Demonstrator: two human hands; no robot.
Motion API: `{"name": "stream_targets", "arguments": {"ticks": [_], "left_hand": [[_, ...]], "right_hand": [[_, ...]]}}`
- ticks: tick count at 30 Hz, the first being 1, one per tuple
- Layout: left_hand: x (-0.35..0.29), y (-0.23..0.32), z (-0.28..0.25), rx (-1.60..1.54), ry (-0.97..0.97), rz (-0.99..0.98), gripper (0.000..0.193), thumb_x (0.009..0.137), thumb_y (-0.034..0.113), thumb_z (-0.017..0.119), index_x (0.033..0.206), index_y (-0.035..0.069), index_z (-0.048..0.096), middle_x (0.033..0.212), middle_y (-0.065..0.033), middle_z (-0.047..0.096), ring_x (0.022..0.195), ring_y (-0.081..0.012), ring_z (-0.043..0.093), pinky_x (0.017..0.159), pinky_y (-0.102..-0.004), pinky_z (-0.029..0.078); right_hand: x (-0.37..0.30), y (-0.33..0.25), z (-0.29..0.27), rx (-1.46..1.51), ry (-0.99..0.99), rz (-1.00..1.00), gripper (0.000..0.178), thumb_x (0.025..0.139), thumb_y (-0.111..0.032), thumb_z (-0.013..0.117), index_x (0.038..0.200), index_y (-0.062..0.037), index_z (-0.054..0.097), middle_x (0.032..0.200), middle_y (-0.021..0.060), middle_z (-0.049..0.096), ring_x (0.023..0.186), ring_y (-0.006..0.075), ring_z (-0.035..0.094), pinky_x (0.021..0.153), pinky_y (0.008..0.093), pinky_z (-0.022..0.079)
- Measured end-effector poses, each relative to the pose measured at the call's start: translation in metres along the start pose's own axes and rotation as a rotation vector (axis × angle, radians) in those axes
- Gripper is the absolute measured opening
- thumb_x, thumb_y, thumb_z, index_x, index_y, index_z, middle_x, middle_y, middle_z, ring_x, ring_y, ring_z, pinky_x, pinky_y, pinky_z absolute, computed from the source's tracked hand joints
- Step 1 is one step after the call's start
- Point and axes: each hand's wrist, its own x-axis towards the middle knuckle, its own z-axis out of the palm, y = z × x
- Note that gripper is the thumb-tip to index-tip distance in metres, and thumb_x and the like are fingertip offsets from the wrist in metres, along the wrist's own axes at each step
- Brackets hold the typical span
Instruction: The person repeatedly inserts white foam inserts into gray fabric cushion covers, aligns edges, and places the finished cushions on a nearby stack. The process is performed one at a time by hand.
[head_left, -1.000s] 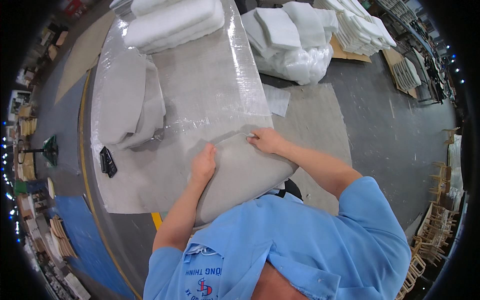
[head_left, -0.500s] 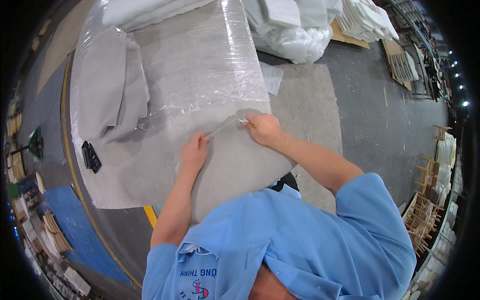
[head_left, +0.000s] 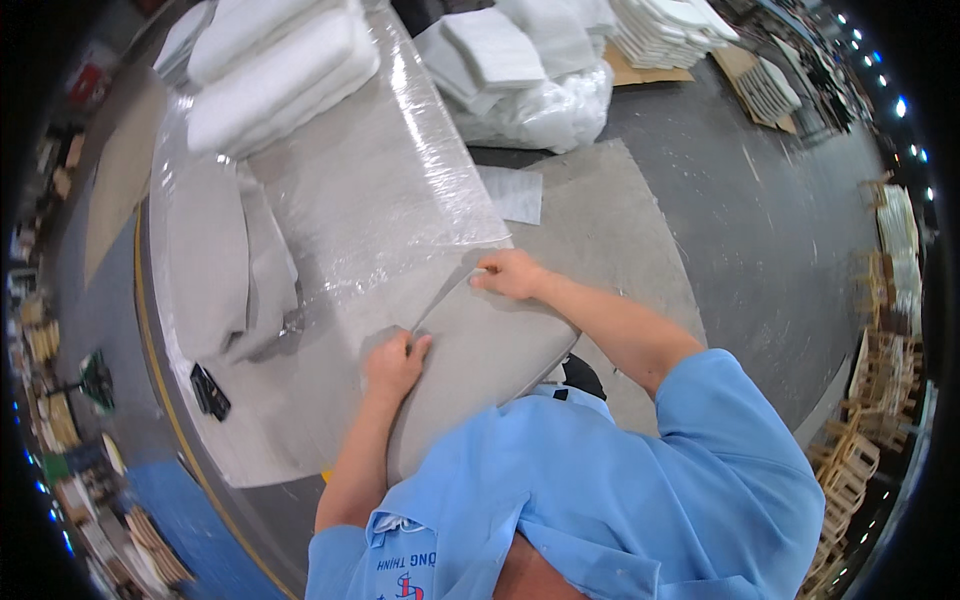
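Observation:
A grey fabric-covered cushion lies against my front, on the near edge of the worktable. My left hand pinches its far edge between thumb and fingers. Farther to the right, my right hand grips the same edge, fingers curled with the thumb below. Between the two hands the edge is drawn fairly straight, and a narrow dark gap shows along it. Whether a zip or seam runs there is too small to tell.
Clear plastic film covers the table's far part. Folded grey fabric lies at left, beside a small black object. White padding is stacked at the far left, and plastic-wrapped white pads stand beyond. Wooden frames line the right.
The view has shifted, showing more of the far padding. A thin white strand pinched at my right hand no longer shows; both hands now hold the cushion's edge, which is lifted slightly.

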Motion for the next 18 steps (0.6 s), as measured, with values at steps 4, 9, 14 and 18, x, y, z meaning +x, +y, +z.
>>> {"name": "stream_targets", "arguments": {"ticks": [4,9,14,18], "left_hand": [[0.018,0.05,0.002,-0.073,-0.179,-0.005,0.05,0.099,0.05,0.061,0.098,0.001,0.07,0.096,-0.026,0.072,0.093,-0.0422,0.069,0.081,-0.0488,0.052],[0.046,0.059,0.034,-0.245,-0.355,0.023,0.043,0.104,0.04,0.057,0.102,-0.002,0.069,0.093,-0.0222,0.07,0.087,-0.0349,0.066,0.082,-0.0435,0.051],[0.075,0.097,0.06,-0.629,-0.418,-0.092,0.034,0.105,0.03,0.058,0.104,-0.003,0.067,0.09,-0.0096,0.071,0.083,-0.0202,0.064,0.079,-0.0382,0.052],[0.077,0.15,0.062,-0.987,-0.559,-0.203,0.03,0.106,0.028,0.058,0.107,-0.001,0.067,0.09,-0.0034,0.07,0.083,-0.015,0.064,0.076,-0.0349,0.053]], "right_hand": [[-0.063,0.064,-0.009,0.712,0.472,0.235,0.052,0.103,-0.055,0.057,0.113,-0.0061,0.074,0.101,0.0064,0.073,0.089,0.0241,0.067,0.081,0.0409,0.054],[-0.116,0.067,0.032,1.766,0.609,0.496,0.059,0.108,-0.061,0.042,0.115,-0.0083,0.067,0.107,0.0044,0.069,0.094,0.017,0.066,0.075,0.0353,0.055],[-0.099,0.055,-0.029,1.781,0.898,0.389,0.061,0.108,-0.063,0.037,0.116,-0.0092,0.064,0.113,0.0063,0.065,0.099,0.0195,0.063,0.085,0.0396,0.053],[-0.091,0.063,0.004,1.609,1.091,0.47,0.065,0.108,-0.065,0.034,0.126,-0.0095,0.063,0.12,0.0082,0.067,0.113,0.0216,0.06,0.106,0.0456,0.044]]}}
